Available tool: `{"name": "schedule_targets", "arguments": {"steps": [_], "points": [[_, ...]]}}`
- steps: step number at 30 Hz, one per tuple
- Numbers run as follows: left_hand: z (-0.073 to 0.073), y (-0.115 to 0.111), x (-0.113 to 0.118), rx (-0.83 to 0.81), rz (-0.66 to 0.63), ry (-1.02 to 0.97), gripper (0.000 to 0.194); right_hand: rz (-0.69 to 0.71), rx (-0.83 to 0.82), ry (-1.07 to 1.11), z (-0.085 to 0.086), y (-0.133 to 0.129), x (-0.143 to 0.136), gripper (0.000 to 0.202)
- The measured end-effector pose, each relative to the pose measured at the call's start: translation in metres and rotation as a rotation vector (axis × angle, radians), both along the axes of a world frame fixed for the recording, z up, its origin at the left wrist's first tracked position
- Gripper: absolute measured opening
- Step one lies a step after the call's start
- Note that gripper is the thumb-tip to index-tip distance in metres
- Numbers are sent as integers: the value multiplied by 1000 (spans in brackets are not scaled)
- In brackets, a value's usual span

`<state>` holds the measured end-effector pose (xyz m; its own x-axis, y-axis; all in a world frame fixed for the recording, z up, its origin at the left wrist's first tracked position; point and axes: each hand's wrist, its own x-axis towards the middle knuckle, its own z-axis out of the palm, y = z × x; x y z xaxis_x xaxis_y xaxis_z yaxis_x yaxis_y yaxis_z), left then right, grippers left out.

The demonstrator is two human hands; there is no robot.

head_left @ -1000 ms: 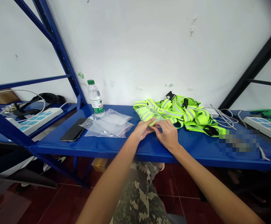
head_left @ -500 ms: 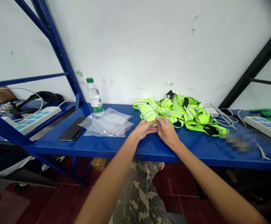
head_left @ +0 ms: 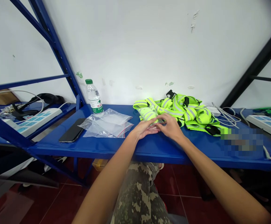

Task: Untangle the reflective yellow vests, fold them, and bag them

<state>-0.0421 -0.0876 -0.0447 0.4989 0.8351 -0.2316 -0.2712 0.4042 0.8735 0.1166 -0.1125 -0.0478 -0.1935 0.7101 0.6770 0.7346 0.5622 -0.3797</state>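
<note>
A clear zip bag with a red seal line lies between my hands, a folded yellow-green reflective strap inside it. My left hand is closed on the bag's near edge, fingers under it and thumb on top. From the other side my right hand pinches the same edge near the seal. Behind and to the right spreads a heap of yellow-green reflective straps with black buckles. More clear zip bags lie stacked left of my hands.
Left of the bags lies a black phone, with a water bottle upright behind it. White cables sit right of the straps. Power strips flank the blue table. A white wall stands behind.
My right hand has shifted slightly right along the bag's edge, and more of the red seal line shows. My left hand stays nearly in place.
</note>
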Motion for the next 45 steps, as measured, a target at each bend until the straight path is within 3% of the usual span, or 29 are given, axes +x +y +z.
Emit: {"name": "schedule_targets", "arguments": {"steps": [10, 18, 23, 31, 39, 45], "points": [[0, 3, -6, 67, -152, 92, 26, -31, 11, -164, -1, 9, 6, 26], [-6, 7, -1, 66, -8, 15, 21, -149, 148, -308, -5, 14, 9, 22], [-7, 7, -2, 71, 90, -108, 34, -150, 188, -131, -11, 10, 22, 18], [-7, 9, -6, 100, 99, -142, 29, -148, 5, 29, -16, 12, 24, 14], [-5, 27, -9, 126, 121, -44, 26, -49, -143, 223, -18, 14, 21, 14], [-9, 25, -10, 138, 118, -79, 36, 111, -400, 610, -15, 12, 20, 29]]}}
